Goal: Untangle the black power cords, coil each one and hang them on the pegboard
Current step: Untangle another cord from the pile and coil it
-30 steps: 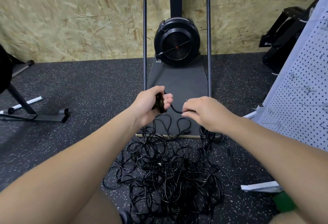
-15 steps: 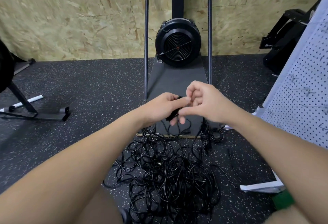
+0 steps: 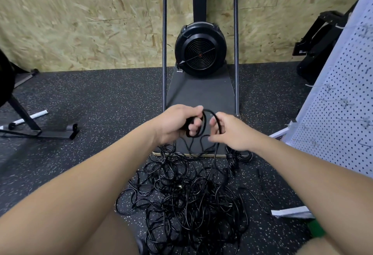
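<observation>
Both hands up over the cord pile (image 3: 187, 198) on the floor: left hand (image 3: 175, 122) curled round a small cord loop (image 3: 198, 123), right hand (image 3: 230, 131) pinching the same cord. Pegboard (image 3: 341, 113) stands off right.

**No readable text in view**

No word, brand, number or sign can be read anywhere in the head view. The black fan housing (image 3: 200, 49) has a small reddish mark at its hub, too small to make out as a letter or logo. A pale tag sits on the black equipment (image 3: 319, 38) at the right edge, near the pegboard (image 3: 341, 101), but it is blurred and nothing on it is legible. The white strip (image 3: 290, 212) lying on the floor at lower right shows no print that can be told. The chipboard wall (image 3: 80, 22) carries only its wood-flake pattern.
</observation>
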A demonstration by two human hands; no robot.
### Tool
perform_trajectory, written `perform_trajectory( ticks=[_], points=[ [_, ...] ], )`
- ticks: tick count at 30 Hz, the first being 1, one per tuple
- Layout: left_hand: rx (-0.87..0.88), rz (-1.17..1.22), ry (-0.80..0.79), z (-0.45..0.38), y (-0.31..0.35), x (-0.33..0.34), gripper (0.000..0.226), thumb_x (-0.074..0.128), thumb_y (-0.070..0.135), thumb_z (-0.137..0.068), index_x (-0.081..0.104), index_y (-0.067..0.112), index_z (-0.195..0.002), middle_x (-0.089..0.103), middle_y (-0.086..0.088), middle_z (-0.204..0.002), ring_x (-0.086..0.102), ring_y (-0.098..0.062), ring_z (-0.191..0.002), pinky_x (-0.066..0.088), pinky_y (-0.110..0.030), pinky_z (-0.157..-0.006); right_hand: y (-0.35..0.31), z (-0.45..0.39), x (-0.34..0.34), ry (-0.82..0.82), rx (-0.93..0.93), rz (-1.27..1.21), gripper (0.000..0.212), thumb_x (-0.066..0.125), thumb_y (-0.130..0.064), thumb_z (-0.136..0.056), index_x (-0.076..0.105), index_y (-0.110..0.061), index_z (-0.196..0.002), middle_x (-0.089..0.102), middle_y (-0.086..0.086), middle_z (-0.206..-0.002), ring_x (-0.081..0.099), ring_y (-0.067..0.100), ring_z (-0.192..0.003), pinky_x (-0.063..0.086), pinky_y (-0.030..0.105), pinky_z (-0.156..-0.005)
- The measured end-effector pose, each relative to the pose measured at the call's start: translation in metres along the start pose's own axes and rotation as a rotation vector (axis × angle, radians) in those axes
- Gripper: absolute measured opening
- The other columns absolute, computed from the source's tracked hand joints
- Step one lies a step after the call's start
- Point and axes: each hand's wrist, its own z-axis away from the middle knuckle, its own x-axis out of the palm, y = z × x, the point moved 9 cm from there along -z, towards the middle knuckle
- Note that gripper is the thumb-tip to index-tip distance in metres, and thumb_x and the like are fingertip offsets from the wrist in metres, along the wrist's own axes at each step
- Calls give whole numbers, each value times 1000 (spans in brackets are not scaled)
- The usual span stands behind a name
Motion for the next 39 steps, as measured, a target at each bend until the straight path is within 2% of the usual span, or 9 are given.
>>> perform_trajectory(
  ticks=[7, 10, 16, 20, 23, 25, 29, 33, 39],
  points=[
    [32, 277, 151, -2, 5, -29, 25, 55, 30, -115, 57, 18, -93, 39, 7, -66, 32, -10, -53, 40, -25, -57, 57, 4, 44, -14, 342, -244, 15, 77, 0, -92, 74, -6, -106, 77, 9, -87, 73, 24, -80, 60, 37, -84],
    [30, 305, 170, -2, 5, -35, 26, 54, 30, -115, 55, 19, -92, 40, 7, -66, 32, -11, -54, 39, -25, -59, 48, 1, 68, -69, 350, -355, 14, 74, -11, -99, 71, -8, -112, 78, 11, -95, 82, 25, -82, 61, 37, -81],
    [91, 334, 287, -4, 3, -60, 25, 57, 28, -114, 54, 19, -91, 47, 4, -70, 37, -13, -56, 42, -27, -61, 25, -8, 57, 57, 244, -33, 23, 66, -28, -102, 78, -19, -85, 81, -3, -81, 66, 14, -65, 51, 33, -67],
    [146, 416, 339, -6, 8, -79, 8, 59, 14, -111, 58, 12, -104, 65, -3, -84, 50, -13, -62, 46, -28, -64, -18, -8, 47, 71, 7, 176, 22, 60, -31, -108, 71, -27, -89, 73, -6, -80, 63, 15, -70, 59, 41, -81],
    [166, 365, 351, -3, 11, -80, 14, 57, 12, -113, 63, 0, -113, 81, -15, -111, 77, -21, -87, 60, -32, -79, -50, 0, 50, -32, -179, 293, 24, 49, -26, -113, 68, -28, -99, 70, -13, -100, 66, 14, -91, 55, 44, -92],
    [189, 226, 301, 1, 15, -67, 19, 58, 15, -113, 64, -3, -115, 80, -21, -116, 80, -29, -105, 64, -37, -92, -72, 8, 44, -70, -287, 337, 25, 47, -24, -115, 67, -26, -101, 69, -13, -104, 61, 8, -95, 49, 37, -91],
    [198, -104, 125, 9, 17, -27, 21, 58, 15, -114, 65, -3, -106, 77, -16, -86, 78, -22, -74, 62, -28, -68, -103, 27, -5, 59, -373, 186, 27, 54, -25, -115, 70, -32, -94, 75, -15, -96, 67, -2, -93, 48, 28, -84],
    [125, -182, -64, 9, 12, 8, 33, 56, 31, -115, 67, -1, -116, 75, -21, -88, 68, -25, -68, 55, -31, -69, -91, 29, -42, 173, -348, 26, 8, 69, -31, -108, 64, -27, -102, 69, -4, -78, 59, 13, -71, 49, 37, -71],
    [97, -95, -225, 7, 9, 19, 24, 63, 25, -108, 61, 1, -108, 60, -13, -77, 48, -23, -65, 42, -37, -71, -80, 24, -46, 104, -331, -174, 12, 77, -24, -103, 67, -17, -105, 73, 4, -100, 70, 23, -94, 58, 46, -94]
  ],
)
